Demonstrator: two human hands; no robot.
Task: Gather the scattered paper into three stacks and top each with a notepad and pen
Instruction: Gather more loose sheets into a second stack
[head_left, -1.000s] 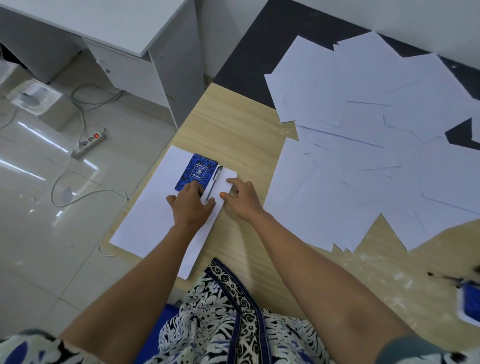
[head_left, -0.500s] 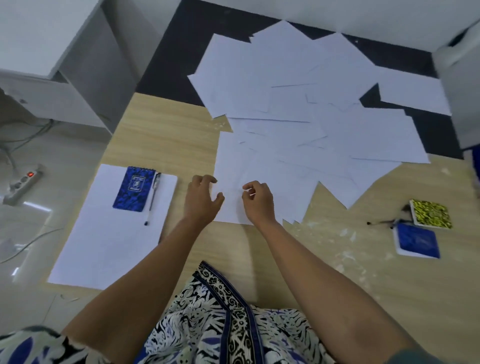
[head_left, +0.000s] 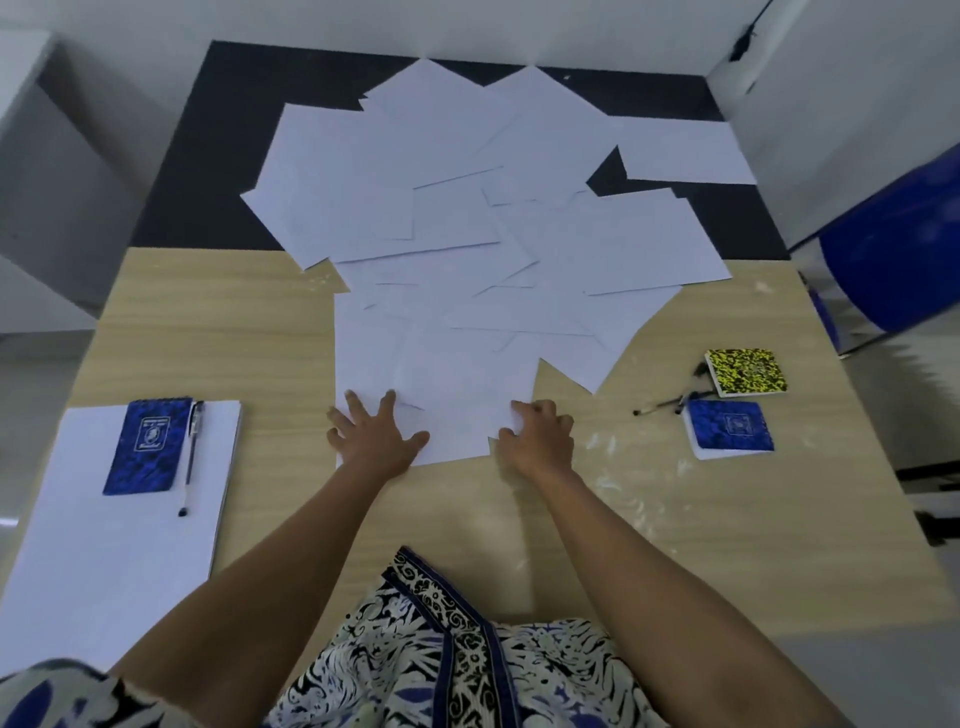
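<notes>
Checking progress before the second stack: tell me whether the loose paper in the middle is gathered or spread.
Spread. The loose sheets fan out at mixed angles; the left hand and right hand touch only their near edge.

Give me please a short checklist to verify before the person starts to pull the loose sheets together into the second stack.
1. First stack is finished, with blue notepad and pen on top: ok.
2. Left hand lies flat on the near sheets: ok.
3. Right hand is on the sheets' near right corner: ok; whether it grips: cannot tell.
4. Two spare notepads, yellow and blue, wait at the right: ok.
5. Two pens remain beside them: cannot tell, they overlap.
6. Scattered paper is already in order: not ok.
</notes>
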